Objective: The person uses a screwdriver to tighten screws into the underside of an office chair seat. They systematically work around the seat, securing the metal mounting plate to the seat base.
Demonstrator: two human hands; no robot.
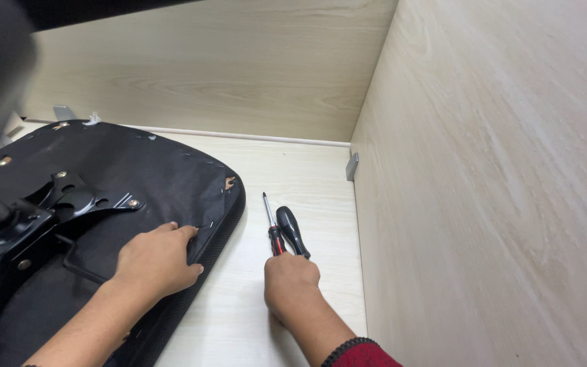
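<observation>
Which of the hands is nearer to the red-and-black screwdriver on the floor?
Right. The right hand is closed on the screwdriver at its handle; the left hand rests apart from it, on the black seat underside.

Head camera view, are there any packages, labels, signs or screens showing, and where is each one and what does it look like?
None in view: only the black upturned chair seat under the left hand, a red-and-black screwdriver and a black tool handle at the right hand, and pale wood panels.

Matt black cloth covers the seat underside [151, 170]; its bracket [76, 200] is glossy metal; floor [300, 177] pale woodgrain.
</observation>
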